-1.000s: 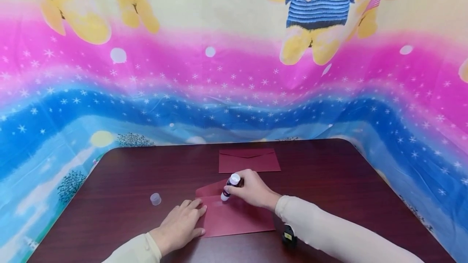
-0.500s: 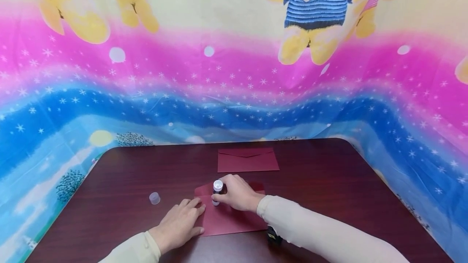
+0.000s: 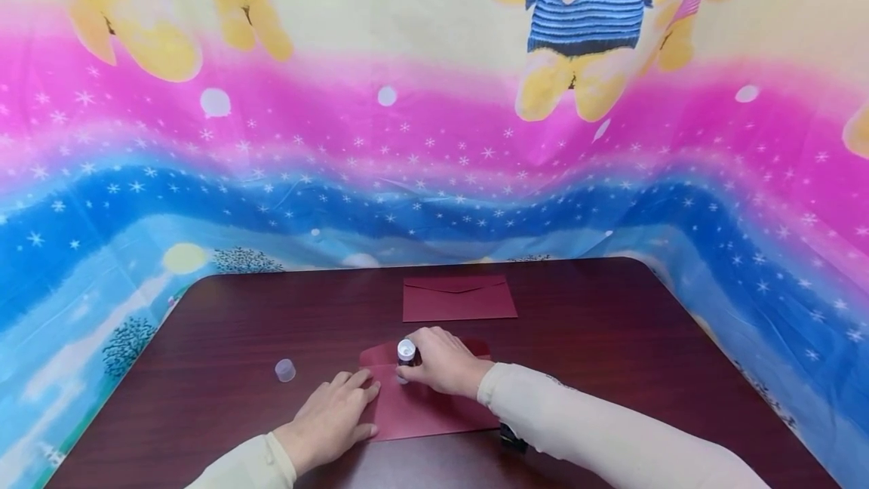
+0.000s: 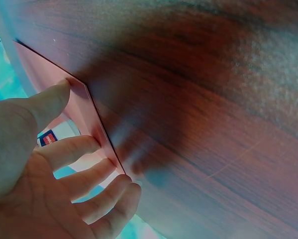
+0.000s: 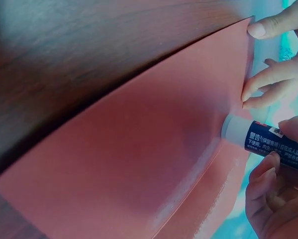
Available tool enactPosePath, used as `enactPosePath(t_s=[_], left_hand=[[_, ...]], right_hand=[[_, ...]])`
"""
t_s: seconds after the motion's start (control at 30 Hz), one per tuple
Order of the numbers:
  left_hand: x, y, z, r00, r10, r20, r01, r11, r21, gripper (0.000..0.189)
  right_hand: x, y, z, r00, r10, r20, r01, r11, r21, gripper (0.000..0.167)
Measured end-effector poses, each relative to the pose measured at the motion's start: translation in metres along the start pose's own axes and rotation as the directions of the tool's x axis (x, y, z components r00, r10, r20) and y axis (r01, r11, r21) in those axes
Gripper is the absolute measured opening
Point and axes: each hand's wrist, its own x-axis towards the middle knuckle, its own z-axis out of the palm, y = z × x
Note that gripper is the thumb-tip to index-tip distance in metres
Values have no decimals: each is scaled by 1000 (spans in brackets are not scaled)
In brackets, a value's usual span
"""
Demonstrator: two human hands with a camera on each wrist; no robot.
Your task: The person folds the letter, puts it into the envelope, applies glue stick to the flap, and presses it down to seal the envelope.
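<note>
A dark red envelope (image 3: 434, 413) lies on the table with its flap folded open away from me. My right hand (image 3: 444, 361) grips a glue stick (image 3: 406, 353), held nearly upright with its white end down. In the right wrist view the white end of the glue stick (image 5: 268, 142) meets the envelope near the flap's fold. Pale glue streaks (image 5: 181, 199) show along the fold and the flap. At the envelope's left edge, the spread fingers of my left hand (image 3: 334, 413) rest on the paper, thumb toward the near corner.
To the left, a translucent cap (image 3: 285, 370) sits on the brown table (image 3: 224, 338). Another red envelope (image 3: 460, 303), its flap folded down, lies farther back. A patterned cloth (image 3: 380, 217) hangs behind the table and along both sides.
My right hand has moved left along the envelope with the glue stick, which was tilted and is now closer to upright. The left hand stays at the edge.
</note>
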Motion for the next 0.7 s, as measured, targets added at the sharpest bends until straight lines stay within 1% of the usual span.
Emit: enactPosePath(t_s=[0.23,0.43,0.7], left_hand=[[0,1,0,1000,4,-9,-4,1000,15,58],[0,1,-1,1000,-4,4,4,1000,0,58],[-1,1,-1,1000,1,-6,0,1000,9,58]], right_hand=[[-6,4,-5,1000,-12,10,12,1000,-25,19],[-11,12,-8,1000,-14,-1,14,999,-32,17],[-19,19,-15,1000,-22,5,22,1000,-9,15]])
